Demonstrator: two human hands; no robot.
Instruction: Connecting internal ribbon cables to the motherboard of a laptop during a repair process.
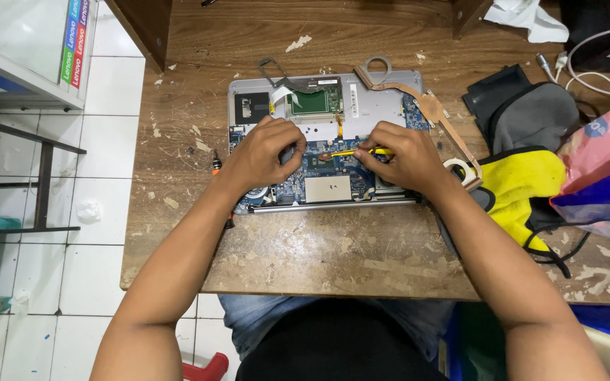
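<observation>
We have the opened laptop (326, 137) lying flat on the worn wooden table (319, 254), its bottom cover already off and the blue circuit board (319, 173) bare. The copper heat pipe (425, 106) is lifted and swung off to the right edge, so that stage looks done. Our right hand (400, 159) pinches a thin yellow tool (361, 152), its tip down on the board near the middle. Our left hand (266, 155) is curled with fingertips pressed on the board just beside that tip; whether it grips a small part we cannot tell, the fingers hide it. The board itself sits in the case, so removal seems unfinished, and a yellow and grey bag (531, 176) waits at right
</observation>
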